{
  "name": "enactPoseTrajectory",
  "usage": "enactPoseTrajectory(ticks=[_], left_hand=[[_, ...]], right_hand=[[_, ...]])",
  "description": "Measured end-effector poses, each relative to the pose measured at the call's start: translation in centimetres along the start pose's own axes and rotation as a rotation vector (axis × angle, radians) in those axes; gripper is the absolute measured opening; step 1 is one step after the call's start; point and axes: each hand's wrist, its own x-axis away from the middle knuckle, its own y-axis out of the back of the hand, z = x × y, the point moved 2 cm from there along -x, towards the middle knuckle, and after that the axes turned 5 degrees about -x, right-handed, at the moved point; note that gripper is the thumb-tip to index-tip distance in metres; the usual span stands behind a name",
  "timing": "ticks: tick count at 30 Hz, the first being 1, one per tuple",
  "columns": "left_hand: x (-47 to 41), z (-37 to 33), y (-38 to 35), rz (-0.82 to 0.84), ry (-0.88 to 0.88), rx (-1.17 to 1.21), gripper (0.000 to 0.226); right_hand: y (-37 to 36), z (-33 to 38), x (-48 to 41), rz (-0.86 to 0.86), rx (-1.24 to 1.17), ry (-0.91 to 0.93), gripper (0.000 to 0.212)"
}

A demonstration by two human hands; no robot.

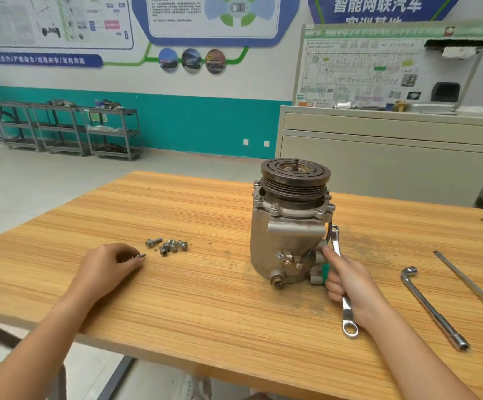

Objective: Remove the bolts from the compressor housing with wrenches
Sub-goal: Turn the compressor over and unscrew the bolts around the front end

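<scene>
Right grip (347, 281): wrench (348, 321) beside compressor (280, 238); left grip (110, 264): bolt (140, 256).

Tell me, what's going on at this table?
A person is unbolting a compressor that stands upright on a wooden table. The right hand grips a wrench beside its lower part; the left hand pinches a bolt next to a small pile of loose bolts. Flange bolts near the top are not yet out.

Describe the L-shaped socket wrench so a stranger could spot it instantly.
Find the compressor standing on the wooden table. To its right, beyond the right hand, lie two tools. The L-shaped socket wrench is the all-metal one with a bent head, not the yellow-handled screwdriver.
</scene>
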Motion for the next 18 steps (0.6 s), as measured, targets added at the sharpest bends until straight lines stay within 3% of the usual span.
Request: enactPoseTrajectory(ticks=[10,16,18], left_hand=[[-0.8,-1.7,-2.0,0.000,-0.006,-0.023,0.026],[-0.3,-6.0,-0.7,-0.404,-0.154,0.142,0.014],[-0.9,-9.6,-1.2,-0.396,-0.245,0.312,0.018]], right_hand=[[-0.1,0.1,0.2,-0.005,0.012,-0.022,0.021],[-0.2,0.3,0.4,-0.017,0.031,-0.017,0.023],[-0.1,0.3,0.4,-0.057,0.046,0.011,0.020]])
